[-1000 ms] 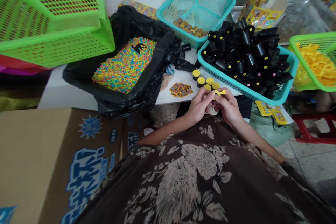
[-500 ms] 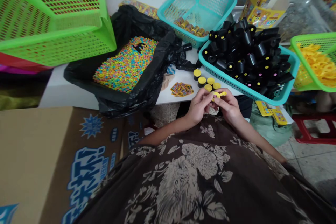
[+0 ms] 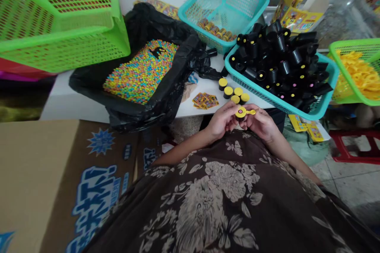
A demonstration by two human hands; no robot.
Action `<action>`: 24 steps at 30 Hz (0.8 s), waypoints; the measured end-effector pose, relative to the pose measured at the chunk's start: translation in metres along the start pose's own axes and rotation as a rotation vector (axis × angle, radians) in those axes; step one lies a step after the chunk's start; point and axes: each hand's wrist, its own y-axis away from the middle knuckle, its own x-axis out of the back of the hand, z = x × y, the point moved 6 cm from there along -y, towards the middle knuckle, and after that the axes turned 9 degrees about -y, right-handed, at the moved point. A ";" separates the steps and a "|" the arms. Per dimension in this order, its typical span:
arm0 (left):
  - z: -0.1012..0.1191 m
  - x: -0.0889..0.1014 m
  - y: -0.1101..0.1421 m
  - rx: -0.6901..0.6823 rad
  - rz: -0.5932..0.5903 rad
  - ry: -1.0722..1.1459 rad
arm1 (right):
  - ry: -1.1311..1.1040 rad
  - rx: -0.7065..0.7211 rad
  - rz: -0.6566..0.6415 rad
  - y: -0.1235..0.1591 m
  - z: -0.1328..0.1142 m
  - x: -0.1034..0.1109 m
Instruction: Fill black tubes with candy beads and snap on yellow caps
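Observation:
My left hand and my right hand meet just below the table's front edge. Between them they pinch a small black tube with a yellow cap; the cap has a pink dot and a little tab pointing right. Just beyond my fingers, several capped black tubes stand upright on the white table. A teal basket heaped with black tubes sits right behind them.
A black bag of coloured candy beads lies at left. Behind stand a second teal basket, a green basket at far left and a green basket of yellow caps at right. Sticker cards lie on the table. A cardboard box stands by my left side.
The yellow cap has come down flat onto the tube between my fingers, its top with the pink dot facing up. Both hands stayed in place, dropping slightly.

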 end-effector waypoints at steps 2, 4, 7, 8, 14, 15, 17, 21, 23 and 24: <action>-0.002 0.000 0.000 0.000 -0.019 -0.020 | 0.023 0.027 0.052 0.002 0.001 -0.001; -0.004 -0.001 0.000 -0.027 -0.042 -0.050 | 0.067 0.048 0.115 0.004 0.003 -0.002; -0.004 -0.001 -0.001 -0.091 -0.046 -0.113 | 0.138 0.078 0.181 0.005 0.003 -0.004; -0.004 0.000 -0.001 -0.109 -0.039 -0.139 | 0.163 0.096 0.192 0.005 0.003 -0.005; -0.006 0.002 -0.003 -0.149 -0.001 -0.219 | 0.196 0.127 0.224 0.004 0.002 -0.004; -0.007 0.002 -0.003 -0.150 -0.002 -0.219 | 0.176 0.101 0.224 0.004 0.002 -0.003; -0.006 0.002 -0.003 -0.159 -0.011 -0.223 | 0.148 0.057 0.214 0.005 0.003 -0.003; -0.004 0.002 -0.001 -0.193 -0.025 -0.275 | 0.213 0.115 0.207 0.007 -0.002 -0.004; -0.004 0.002 -0.001 -0.204 -0.030 -0.301 | 0.268 0.165 0.217 0.006 -0.003 -0.004; -0.003 0.002 -0.002 -0.218 -0.031 -0.321 | 0.291 0.188 0.232 0.005 -0.004 -0.003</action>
